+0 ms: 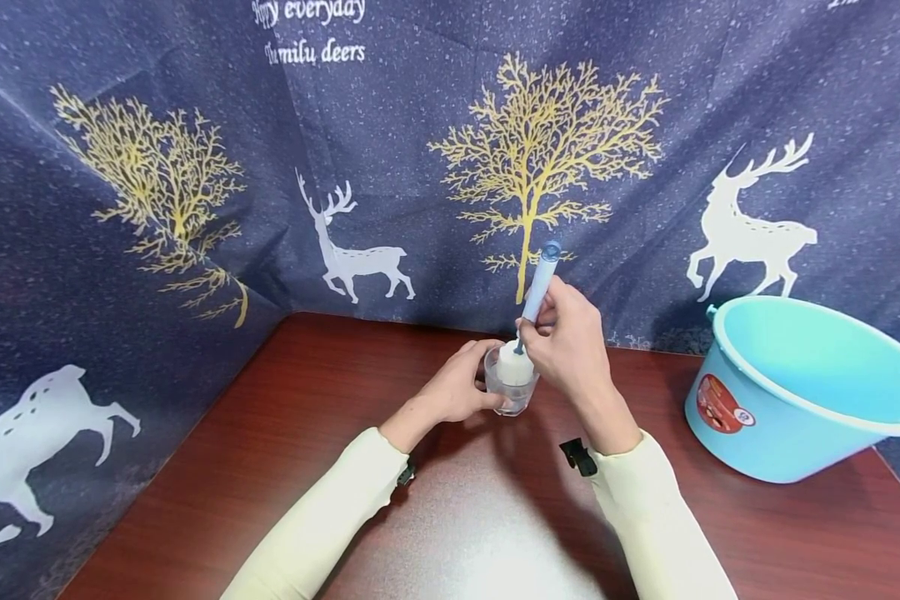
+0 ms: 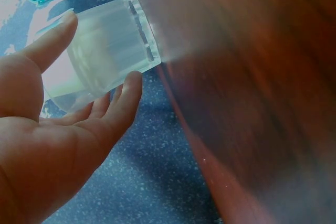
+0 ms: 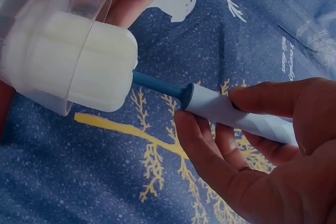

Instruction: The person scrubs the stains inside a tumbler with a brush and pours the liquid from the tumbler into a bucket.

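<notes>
A clear cup (image 1: pixel 512 403) stands on or just above the table in the head view; contact is hard to tell. My left hand (image 1: pixel 457 385) holds it from the left, thumb on one side and fingers on the other, as the left wrist view also shows around the cup (image 2: pixel 118 40). Inside the cup sits the white sponge head (image 3: pixel 113 61) of a cup brush, partly sticking out past the rim. With thumb and fingers my right hand (image 1: pixel 572 342) grips the brush's light blue handle (image 1: pixel 538 290), which slants upward. A darker blue stem (image 3: pixel 157 83) joins handle and sponge.
A light blue bucket (image 1: pixel 787 450) stands on the right of the reddish-brown wooden table (image 1: pixel 285 467). Behind the table hangs a dark blue cloth (image 1: pixel 420 158) printed with deer and trees. Each wrist wears a small black device.
</notes>
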Demonstrator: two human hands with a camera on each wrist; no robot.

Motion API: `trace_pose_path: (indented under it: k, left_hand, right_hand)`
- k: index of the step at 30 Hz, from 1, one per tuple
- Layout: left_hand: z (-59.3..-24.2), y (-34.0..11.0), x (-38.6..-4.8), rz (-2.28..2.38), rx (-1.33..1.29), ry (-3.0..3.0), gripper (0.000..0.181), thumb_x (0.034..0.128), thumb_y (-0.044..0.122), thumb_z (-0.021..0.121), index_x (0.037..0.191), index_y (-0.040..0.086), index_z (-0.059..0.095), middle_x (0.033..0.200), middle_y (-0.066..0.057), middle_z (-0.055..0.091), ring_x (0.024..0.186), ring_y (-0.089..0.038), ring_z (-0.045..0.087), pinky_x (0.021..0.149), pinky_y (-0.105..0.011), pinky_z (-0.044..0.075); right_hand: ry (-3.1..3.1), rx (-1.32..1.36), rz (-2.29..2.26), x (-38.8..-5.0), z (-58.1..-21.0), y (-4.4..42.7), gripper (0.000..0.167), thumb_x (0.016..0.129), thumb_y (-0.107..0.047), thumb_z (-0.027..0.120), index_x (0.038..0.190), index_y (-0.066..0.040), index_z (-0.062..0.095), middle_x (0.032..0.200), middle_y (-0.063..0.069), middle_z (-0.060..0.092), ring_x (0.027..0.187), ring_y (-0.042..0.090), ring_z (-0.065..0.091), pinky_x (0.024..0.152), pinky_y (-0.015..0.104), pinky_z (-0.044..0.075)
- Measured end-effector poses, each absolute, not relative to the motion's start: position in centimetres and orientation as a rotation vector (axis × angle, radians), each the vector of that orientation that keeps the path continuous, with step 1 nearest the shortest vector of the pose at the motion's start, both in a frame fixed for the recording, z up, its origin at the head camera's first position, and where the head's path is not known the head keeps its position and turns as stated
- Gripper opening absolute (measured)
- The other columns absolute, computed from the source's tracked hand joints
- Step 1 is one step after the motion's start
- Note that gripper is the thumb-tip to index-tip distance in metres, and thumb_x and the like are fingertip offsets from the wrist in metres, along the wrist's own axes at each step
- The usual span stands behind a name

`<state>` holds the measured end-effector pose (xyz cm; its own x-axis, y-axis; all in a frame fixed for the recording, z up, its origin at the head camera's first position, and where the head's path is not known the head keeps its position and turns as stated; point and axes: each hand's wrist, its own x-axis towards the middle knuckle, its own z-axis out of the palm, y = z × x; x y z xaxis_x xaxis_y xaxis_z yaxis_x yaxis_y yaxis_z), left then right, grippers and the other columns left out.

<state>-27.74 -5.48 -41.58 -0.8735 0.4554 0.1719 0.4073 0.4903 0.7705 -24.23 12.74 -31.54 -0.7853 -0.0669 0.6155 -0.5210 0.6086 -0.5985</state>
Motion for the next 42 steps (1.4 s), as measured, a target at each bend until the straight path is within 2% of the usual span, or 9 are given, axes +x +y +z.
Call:
trace_pose_path:
  k: [14,22,30,42]
  left_hand:
    - [-41.61,-5.59,-27.79,1.353,0.811,2.668,0.085,0.0814,0.010,0.092,0.154,0.004,0.047,0.135,-0.014,0.054,0.116,-0.024,0.063,0.094,-0.034,0.061]
    - [-41.66,-5.58,-27.75,1.357,0.799,2.669,0.087,0.0808,0.012,0.094,0.154,0.004,0.047,0.134,-0.014,0.055,0.117,-0.024,0.063,0.095,-0.035,0.061]
    - [-41.55,-5.56,-27.77,1.360,0.780,2.656,0.088,0.0810,0.012,0.094,0.154,0.003,0.046,0.135,-0.013,0.054,0.119,-0.023,0.063,0.094,-0.031,0.061]
    - [-41.79,-5.51,-27.95,1.358,0.801,2.668,0.088,0.0808,0.010,0.093,0.155,0.002,0.046,0.134,-0.015,0.054,0.115,-0.024,0.064,0.094,-0.035,0.062]
  right_hand:
    - [-2.324,0.454,1.071,-24.51,-31.83,12.87,0.026,0.084,0.004,0.078,0.105,-0.002,0.063,0.090,0.016,0.065,0.088,0.032,0.076,0.077,0.048,0.064]
    - [-2.305,0.449,1.080,-24.42,-31.67,12.82,0.027,0.084,0.004,0.078,0.105,-0.001,0.061,0.091,0.016,0.066,0.086,0.032,0.077,0.076,0.046,0.065]
    - [-2.272,0.410,1.102,-24.16,-31.16,12.69,0.026,0.088,0.002,0.077,0.108,0.004,0.060,0.096,0.017,0.066,0.087,0.032,0.073,0.079,0.044,0.065]
    - [-2.153,0.499,1.168,-24.08,-31.03,12.39,0.028,0.090,0.006,0.076,0.114,0.005,0.061,0.104,0.017,0.065,0.092,0.030,0.075,0.083,0.038,0.065]
